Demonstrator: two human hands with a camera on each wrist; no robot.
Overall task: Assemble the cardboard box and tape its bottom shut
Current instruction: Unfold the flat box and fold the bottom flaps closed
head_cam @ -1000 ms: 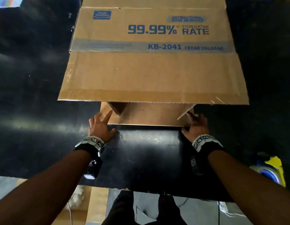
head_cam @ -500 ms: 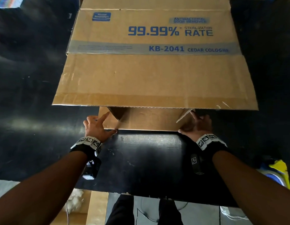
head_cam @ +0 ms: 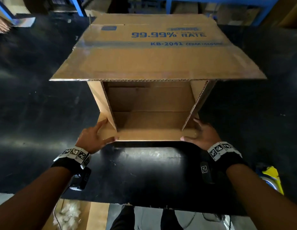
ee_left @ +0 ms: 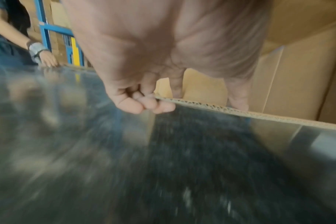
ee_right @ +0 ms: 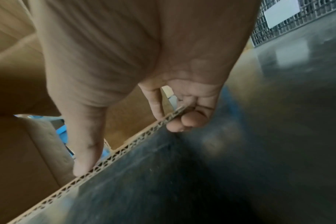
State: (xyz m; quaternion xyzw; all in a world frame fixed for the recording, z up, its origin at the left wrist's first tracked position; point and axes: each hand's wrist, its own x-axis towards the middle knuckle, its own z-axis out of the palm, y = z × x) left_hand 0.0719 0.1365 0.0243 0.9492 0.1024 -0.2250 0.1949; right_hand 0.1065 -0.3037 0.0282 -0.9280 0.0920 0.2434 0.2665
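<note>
A large brown cardboard box [head_cam: 154,55] with blue print lies on its side on the black table [head_cam: 144,171], its open end facing me. The upper long flap [head_cam: 157,68] sticks out toward me and two side flaps angle inward. My left hand [head_cam: 94,138] grips the left corner of the lower flap [head_cam: 149,135], thumb on top and fingers curled under its corrugated edge [ee_left: 220,109]. My right hand [head_cam: 202,135] pinches the flap's right corner the same way, fingers under its edge [ee_right: 125,151]. No tape on the box shows.
A yellow and blue object [head_cam: 272,178] sits at the table's right near edge. Another person's hand [head_cam: 1,26] rests at the far left of the table. Blue shelving [head_cam: 177,4] with cartons stands behind. A grey crate [ee_right: 297,19] is off to the right.
The box has opened up: its top panel and upper flap rose, and the inside now shows. Both hands shifted slightly apart along the lower flap and hold its corners.
</note>
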